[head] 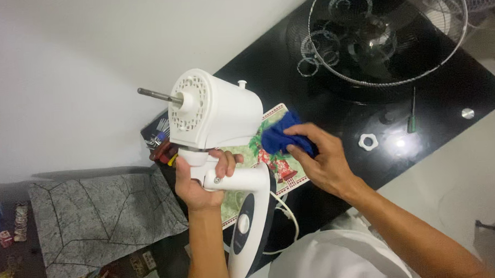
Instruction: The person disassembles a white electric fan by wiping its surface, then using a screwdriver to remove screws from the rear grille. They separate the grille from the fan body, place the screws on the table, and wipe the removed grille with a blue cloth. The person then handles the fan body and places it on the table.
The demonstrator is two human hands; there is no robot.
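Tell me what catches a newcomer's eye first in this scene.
At centre, the white fan motor housing with its bare metal shaft pointing left, gripped at the neck by the left hand. The right hand presses a blue cloth against its side. Top right, a wire fan guard lies on the black glass table.

Fan motor housing (216, 110): plain white, its front face patterned with small round vent holes; bare grey metal shaft (152, 93). Stand neck (243, 180): white, with a dark grey panel bearing a white round knob. Cloth (280, 135): solid deep blue. Mat (276, 165) beneath: pale ground with green foliage and red figures, red-and-white trimmed border. Table top (449, 99): glossy black, reflecting light. Wire fan guard (386, 38): silver-grey, in concentric rings. Lock nut (368, 142): white. Screwdriver (412, 117): green handle. Floor mat (102, 221): mottled grey with dark crack-like lines. Wall (64, 63): white. Cord (289, 220): white.
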